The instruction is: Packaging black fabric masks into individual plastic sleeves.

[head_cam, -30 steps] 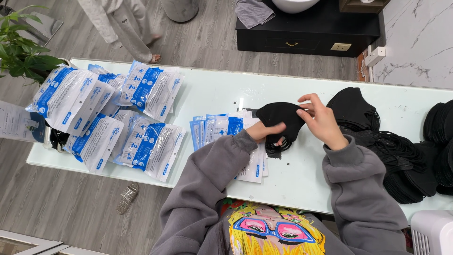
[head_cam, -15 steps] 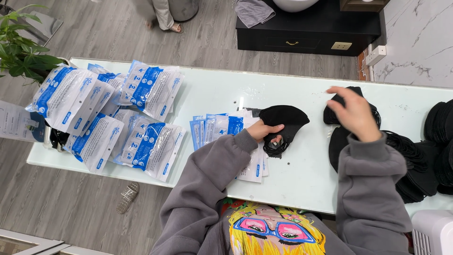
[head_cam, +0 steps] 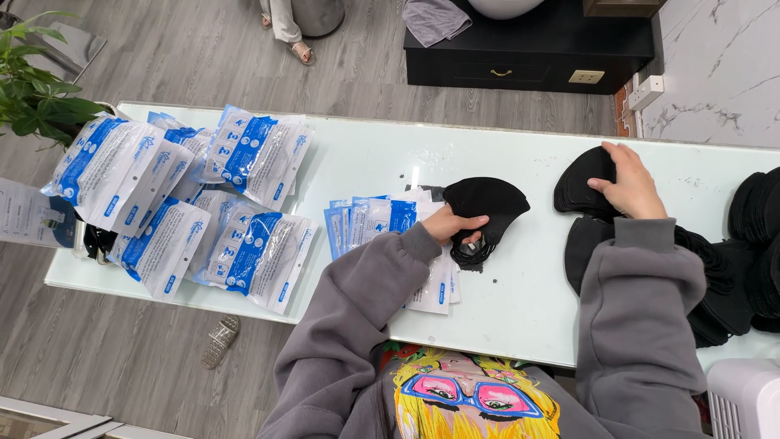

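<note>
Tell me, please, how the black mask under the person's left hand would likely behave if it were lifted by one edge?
The black mask lies flat and folded, so it probably flexes rather than staying rigid. Its ear loops bunch loosely below the left hand, so they would likely dangle. It looks thin, probably very light, and may slide easily on the glossy table.

Both arms wear loose grey sweatshirt sleeves (head_cam: 357,301) with ribbed cuffs; bare left hand (head_cam: 455,223) and right hand (head_cam: 630,187); a colourful cartoon print (head_cam: 475,398) with pink glasses covers the chest
</note>
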